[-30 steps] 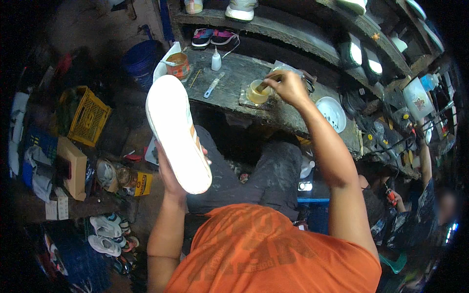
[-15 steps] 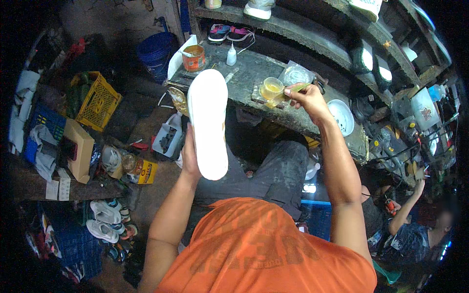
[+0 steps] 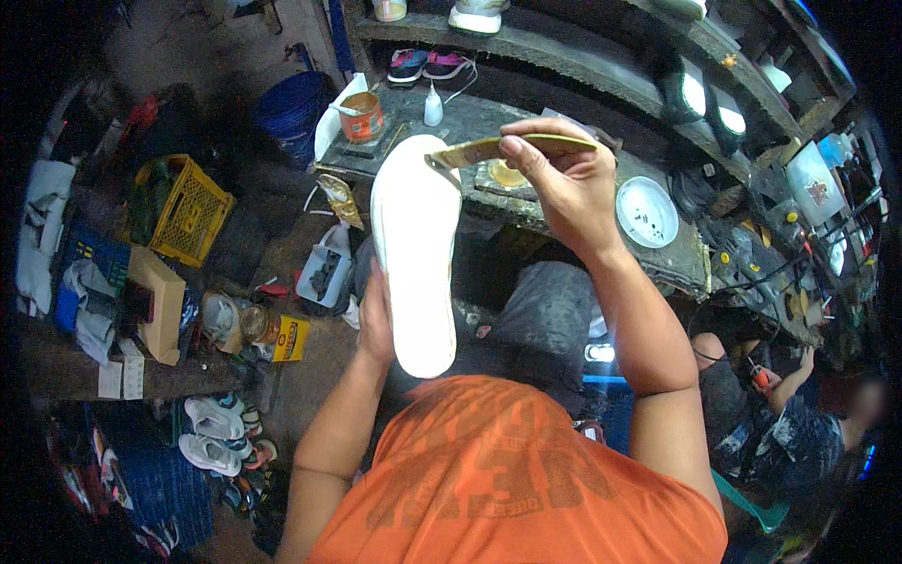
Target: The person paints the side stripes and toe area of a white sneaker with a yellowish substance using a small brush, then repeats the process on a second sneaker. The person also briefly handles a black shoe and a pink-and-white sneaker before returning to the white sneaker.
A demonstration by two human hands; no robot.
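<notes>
Shoe (image 3: 418, 258) is being gripped by left hand (image 3: 377, 318), sole up, near side of table (image 3: 481, 115). Tool (image 3: 477, 152) is being pinched by right hand (image 3: 573, 188), tip being held over shoe's far end.

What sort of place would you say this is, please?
Probably a shoe workshop: the left hand holds a shoe, the right hand a flat strip at its white sole, and shelves hold more shoes.

My left hand (image 3: 376, 321) grips low, forearm (image 3: 340, 409) slanting up from below, and there's my right hand (image 3: 571, 188) pinching higher, thumb (image 3: 526, 160) opposing fingers (image 3: 550, 125), elbow (image 3: 669, 376) bent out wide
</notes>
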